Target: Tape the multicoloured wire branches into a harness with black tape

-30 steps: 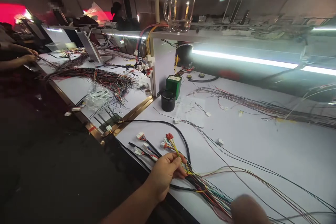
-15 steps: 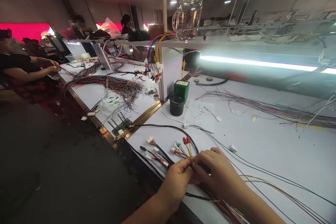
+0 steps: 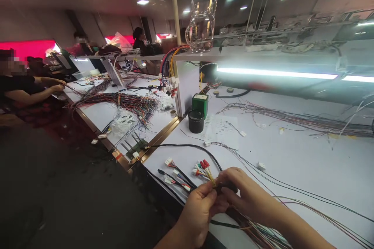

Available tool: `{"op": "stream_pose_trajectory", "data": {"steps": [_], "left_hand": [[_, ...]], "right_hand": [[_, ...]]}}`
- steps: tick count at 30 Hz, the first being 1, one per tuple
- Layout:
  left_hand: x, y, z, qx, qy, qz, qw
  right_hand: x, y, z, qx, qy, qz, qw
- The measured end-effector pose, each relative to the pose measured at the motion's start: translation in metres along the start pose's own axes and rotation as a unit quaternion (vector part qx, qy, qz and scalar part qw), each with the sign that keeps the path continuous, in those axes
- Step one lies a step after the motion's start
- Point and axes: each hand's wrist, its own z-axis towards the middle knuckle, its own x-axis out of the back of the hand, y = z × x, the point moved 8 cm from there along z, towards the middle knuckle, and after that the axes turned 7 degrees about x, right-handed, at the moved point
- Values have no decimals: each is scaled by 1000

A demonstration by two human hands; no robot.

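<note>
A multicoloured wire harness lies along the near edge of the white bench. My left hand and my right hand meet on it and both pinch the bundle just behind its fanned ends. Red and white plug connectors stick out past my fingers. More branch connectors on black leads spread to the left on the bench. A long black cable loops behind them.
A black mesh cup and a green box stand by the partition post. Loose wires lie along the back under a light strip. A glass jug sits on the shelf. At the left bench another person's hands handle wire bundles.
My right hand came in from the lower right and joined my left hand on the harness. The view has shifted a little; the harness ends stay in about the same place.
</note>
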Motion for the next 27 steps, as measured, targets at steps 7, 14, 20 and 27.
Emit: {"op": "stream_pose_trajectory", "data": {"steps": [7, 14, 20, 27], "left_hand": [[15, -12, 7, -8, 52, -44, 998], [20, -15, 14, -87, 41, -4, 995], [31, 11, -18, -108, 60, 379, 917], [5, 57, -43, -374, 37, 604, 702]], "right_hand": [[-2, 8, -5, 35, 149, -78, 985], [-28, 8, -23, 6, 172, -53, 984], [-40, 8, -29, 38, 221, 6, 974], [-58, 12, -29, 76, 193, 111, 972]]}}
